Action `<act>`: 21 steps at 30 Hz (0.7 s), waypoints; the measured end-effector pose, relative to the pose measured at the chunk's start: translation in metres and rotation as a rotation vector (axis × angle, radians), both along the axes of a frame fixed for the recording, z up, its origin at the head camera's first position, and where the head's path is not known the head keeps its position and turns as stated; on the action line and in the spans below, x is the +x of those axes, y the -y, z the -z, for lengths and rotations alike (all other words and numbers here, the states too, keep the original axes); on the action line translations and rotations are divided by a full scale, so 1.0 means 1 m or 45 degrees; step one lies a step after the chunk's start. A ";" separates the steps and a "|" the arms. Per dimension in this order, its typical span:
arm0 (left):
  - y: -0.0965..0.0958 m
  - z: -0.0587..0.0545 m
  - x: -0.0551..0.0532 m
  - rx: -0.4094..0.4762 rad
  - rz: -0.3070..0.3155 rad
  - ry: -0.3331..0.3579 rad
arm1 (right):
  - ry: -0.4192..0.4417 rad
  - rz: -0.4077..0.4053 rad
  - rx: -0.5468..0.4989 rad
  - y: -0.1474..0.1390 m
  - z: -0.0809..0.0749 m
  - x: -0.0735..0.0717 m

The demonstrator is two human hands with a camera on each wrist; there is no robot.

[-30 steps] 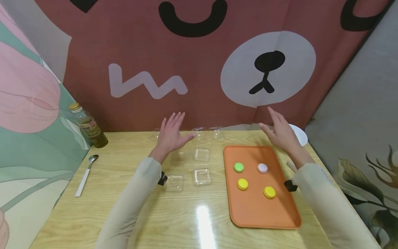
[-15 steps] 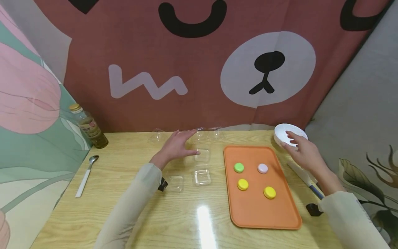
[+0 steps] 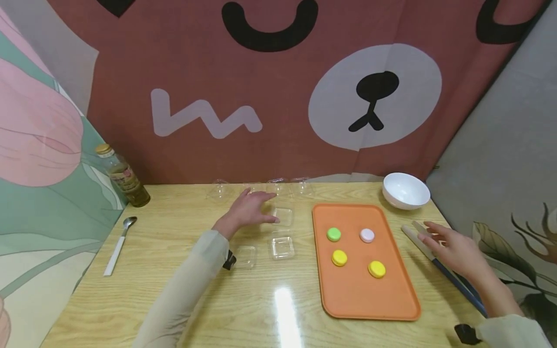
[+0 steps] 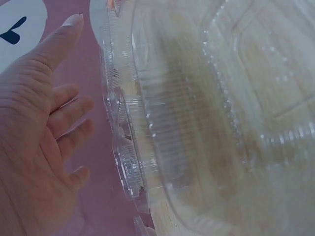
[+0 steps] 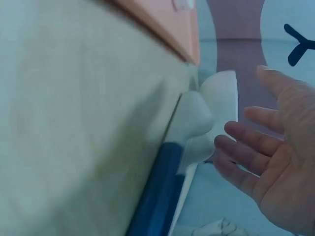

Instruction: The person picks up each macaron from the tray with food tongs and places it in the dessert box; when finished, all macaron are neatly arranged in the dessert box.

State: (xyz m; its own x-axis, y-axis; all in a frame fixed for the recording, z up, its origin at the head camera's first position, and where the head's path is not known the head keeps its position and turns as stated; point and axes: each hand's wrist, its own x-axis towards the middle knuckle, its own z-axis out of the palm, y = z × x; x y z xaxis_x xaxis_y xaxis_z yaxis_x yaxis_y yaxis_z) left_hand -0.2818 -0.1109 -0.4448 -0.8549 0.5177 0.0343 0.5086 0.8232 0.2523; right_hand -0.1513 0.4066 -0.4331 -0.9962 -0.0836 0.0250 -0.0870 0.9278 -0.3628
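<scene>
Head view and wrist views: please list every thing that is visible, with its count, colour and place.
table: one, light wood, under everything
tray: one, orange, right of centre
macarons: four on the tray; green, pink, two yellow
clear plastic boxes: three shallow ones plainly seen left of the tray; more clear pieces along the back edge, count unclear
bowl: one, white, back right corner
tongs: one, white tips with blue handles, right of the tray
spoon: one, white handle, left side
bottle: one, clear with gold cap, back left
left hand: fingers spread, flat over the clear boxes
right hand: fingers straight, above the tongs
</scene>
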 end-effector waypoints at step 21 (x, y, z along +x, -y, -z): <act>-0.006 0.004 -0.001 -0.072 -0.003 0.055 | -0.069 0.156 0.166 -0.028 0.032 0.042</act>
State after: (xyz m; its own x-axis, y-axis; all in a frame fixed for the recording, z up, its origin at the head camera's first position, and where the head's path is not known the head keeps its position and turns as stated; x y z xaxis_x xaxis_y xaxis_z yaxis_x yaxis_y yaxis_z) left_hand -0.2827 -0.1044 -0.4492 -0.8562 0.5157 -0.0315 0.4964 0.8379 0.2269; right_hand -0.1091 0.4342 -0.4651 -0.9966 0.0324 0.0757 0.0136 0.9714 -0.2370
